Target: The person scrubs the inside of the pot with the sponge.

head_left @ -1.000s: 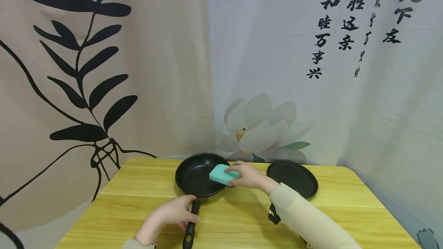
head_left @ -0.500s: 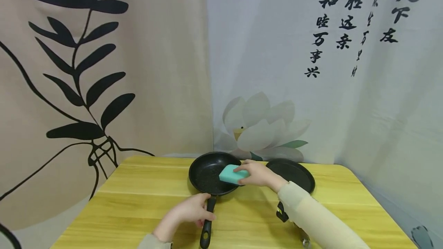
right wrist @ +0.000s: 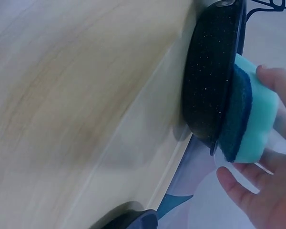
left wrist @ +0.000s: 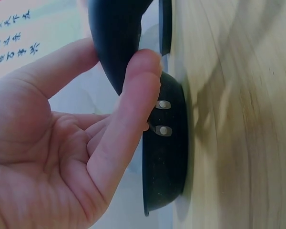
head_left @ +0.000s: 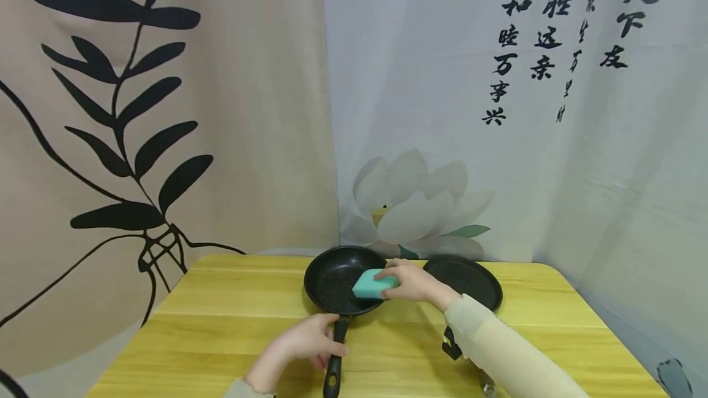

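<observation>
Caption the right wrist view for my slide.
Right hand holding a turquoise, dark-faced sponge at the rim of a speckled black pan.

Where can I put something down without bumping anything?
There's bare table to the left of the frying pan and left hand, and to the right of the flat pan and right sleeve. A smaller patch lies between the frying pan's handle and the right sleeve. It's crowded at the frying pan's right edge, where the right hand holds the sponge.
</observation>
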The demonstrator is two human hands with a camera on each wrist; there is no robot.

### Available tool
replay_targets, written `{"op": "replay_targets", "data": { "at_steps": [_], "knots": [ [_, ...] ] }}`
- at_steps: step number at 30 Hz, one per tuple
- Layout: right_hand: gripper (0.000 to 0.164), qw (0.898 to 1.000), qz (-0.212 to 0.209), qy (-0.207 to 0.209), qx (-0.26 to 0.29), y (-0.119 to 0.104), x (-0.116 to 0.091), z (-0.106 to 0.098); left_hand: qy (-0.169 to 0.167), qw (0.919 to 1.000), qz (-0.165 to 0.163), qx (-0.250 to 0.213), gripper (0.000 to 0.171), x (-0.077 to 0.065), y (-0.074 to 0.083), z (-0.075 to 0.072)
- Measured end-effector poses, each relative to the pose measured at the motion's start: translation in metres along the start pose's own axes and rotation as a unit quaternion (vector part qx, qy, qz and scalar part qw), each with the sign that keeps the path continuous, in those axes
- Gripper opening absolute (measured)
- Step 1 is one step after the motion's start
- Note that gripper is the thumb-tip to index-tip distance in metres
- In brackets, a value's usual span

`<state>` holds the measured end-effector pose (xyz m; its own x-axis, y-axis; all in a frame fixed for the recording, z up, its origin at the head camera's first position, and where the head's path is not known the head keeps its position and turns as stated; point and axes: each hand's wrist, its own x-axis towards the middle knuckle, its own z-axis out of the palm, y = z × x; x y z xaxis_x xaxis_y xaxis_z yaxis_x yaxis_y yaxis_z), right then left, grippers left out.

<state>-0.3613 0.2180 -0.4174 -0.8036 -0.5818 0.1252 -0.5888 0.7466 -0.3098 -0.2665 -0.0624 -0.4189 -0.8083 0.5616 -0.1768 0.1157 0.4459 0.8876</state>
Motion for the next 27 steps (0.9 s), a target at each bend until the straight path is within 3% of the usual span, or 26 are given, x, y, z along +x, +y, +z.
{"op": "replay_targets", "data": {
  "at_steps": [13, 27],
  "knots": [
    [0.041, 1.000, -0.001, -0.015, 0.007, -0.001, 0.005, -0.001, -0.037, 0.9984, -0.021, -0.038, 0.083, -0.001, -0.003, -0.002],
    [0.038, 0.999, 0.002, -0.031, 0.017, -0.002, 0.014, -0.005, -0.050, 0.9977, -0.013, -0.045, 0.065, 0.001, -0.007, -0.006]
  ]
}}
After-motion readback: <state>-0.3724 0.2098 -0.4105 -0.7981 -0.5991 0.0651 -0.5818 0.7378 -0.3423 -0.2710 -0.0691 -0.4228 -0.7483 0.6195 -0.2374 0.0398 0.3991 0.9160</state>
